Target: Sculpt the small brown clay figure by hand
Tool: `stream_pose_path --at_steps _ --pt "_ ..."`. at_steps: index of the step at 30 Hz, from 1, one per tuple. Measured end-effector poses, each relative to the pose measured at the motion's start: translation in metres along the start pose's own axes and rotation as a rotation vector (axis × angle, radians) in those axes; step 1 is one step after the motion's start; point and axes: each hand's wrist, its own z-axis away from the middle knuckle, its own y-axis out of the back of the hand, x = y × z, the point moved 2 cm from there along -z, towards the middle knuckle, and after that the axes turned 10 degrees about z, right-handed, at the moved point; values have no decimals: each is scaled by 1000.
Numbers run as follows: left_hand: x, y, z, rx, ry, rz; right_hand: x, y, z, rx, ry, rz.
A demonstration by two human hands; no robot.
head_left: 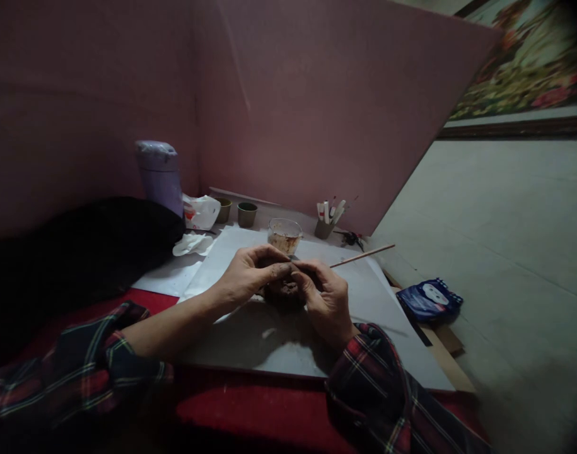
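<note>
A dark brown lump of clay sits low over the white board, between my two hands and partly covered by them. My left hand is closed, its thumb and fingers pinching at the lump's upper left; brown smears mark the fingertips. From the other side my right hand meets it, thumb and forefinger pressed together at the clay's top. A thin wooden stick runs out past the right hand's knuckles to the right, held above the board; its near end is hidden by the fingers.
Behind the hands stands a clear glass bowl with brownish contents. Farther back are small cups, a pen holder, a crumpled tissue and a purple bottle. Dark cloth lies left; a blue packet is right.
</note>
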Motion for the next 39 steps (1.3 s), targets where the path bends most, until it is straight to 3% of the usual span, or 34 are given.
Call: stream_pose_path --at_steps 4,7,10,16,21,27,35,39 --pt "-2 0 0 -16 -1 -45 3 0 0 18 -91 -59" --pt "-5 0 0 -96 18 3 5 -1 0 47 -129 -111" --pt "-3 -2 0 -153 -59 -35 7 -2 0 53 -179 -138" --pt "7 -4 5 -84 -200 -325 7 -1 3 -1 -143 -127" --pt "6 -1 7 -82 -195 -246 5 -2 5 -38 -43 -89" --pt "2 0 4 -77 -143 -134 8 -5 6 14 -17 -193" --pt "-6 0 0 -132 -105 -123 5 -3 2 47 -246 -368" --pt "-2 0 2 -104 -241 -219 6 -2 2 56 -229 -310"
